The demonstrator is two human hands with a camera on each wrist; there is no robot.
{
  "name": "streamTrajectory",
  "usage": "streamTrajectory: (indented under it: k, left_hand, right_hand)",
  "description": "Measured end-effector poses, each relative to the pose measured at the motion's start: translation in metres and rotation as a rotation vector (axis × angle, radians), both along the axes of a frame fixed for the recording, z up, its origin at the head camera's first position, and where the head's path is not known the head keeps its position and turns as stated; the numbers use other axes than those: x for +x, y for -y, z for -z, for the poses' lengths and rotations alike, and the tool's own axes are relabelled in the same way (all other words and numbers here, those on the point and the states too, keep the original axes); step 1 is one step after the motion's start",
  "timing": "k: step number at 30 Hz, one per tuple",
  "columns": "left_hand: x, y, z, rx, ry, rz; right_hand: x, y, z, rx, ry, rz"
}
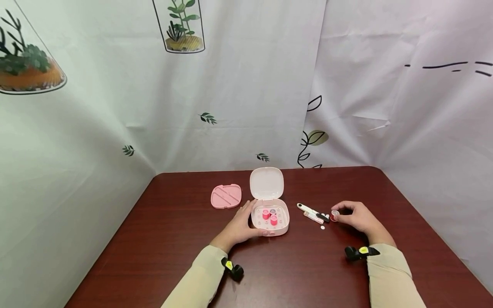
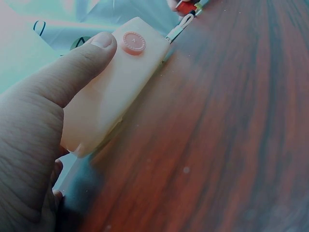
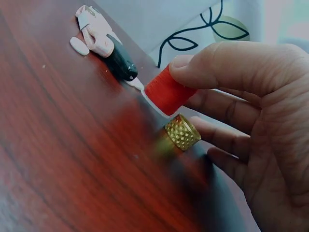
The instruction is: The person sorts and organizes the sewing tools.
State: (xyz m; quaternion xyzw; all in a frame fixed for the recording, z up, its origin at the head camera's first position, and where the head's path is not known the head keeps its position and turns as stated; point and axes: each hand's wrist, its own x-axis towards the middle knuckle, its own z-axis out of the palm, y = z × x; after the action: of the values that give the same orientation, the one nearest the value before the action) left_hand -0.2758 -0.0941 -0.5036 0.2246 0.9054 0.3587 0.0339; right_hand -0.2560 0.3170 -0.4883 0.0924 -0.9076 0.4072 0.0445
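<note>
My left hand (image 1: 242,223) grips the left side of the pale pink box (image 1: 283,226), thumb at its front and fingers toward the back. Inside the box stand two pink spools (image 1: 273,220) and a greyish one (image 1: 272,212). In the left wrist view the thumb lies beside the round clasp (image 2: 133,43) on the box's front. My right hand (image 1: 360,218) pinches a red thread spool (image 3: 169,92) between thumb and fingers, low over the table. Just beside the spool, a gold thimble (image 3: 183,132) stands in the right wrist view.
The box's lid (image 1: 266,183) stands open at the back. A pink tray (image 1: 226,196) lies to the left of it. Between box and right hand lie a white-and-black tool (image 1: 308,208), a small pale item (image 1: 313,217) and a white button (image 1: 322,227). A patterned curtain hangs behind.
</note>
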Motion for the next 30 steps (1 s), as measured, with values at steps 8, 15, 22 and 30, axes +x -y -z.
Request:
streamTrajectory:
  k: [8,15,22,30]
  left_hand:
    - [-0.002,0.001,0.000,-0.017,0.007,0.000]
    - [0.000,0.000,-0.001,0.004,-0.002,0.010]
    - [-0.001,0.001,0.000,0.016,0.008,0.013]
    - [0.000,0.001,0.001,0.006,0.008,0.015]
  right_hand:
    - [-0.004,0.009,-0.010,-0.009,0.016,0.006]
    - [-0.008,0.033,-0.025,0.100,-0.061,-0.004]
    - [-0.011,0.056,-0.035,0.157,-0.194,-0.058]
    - [-0.014,0.090,-0.040,0.140,-0.247,-0.106]
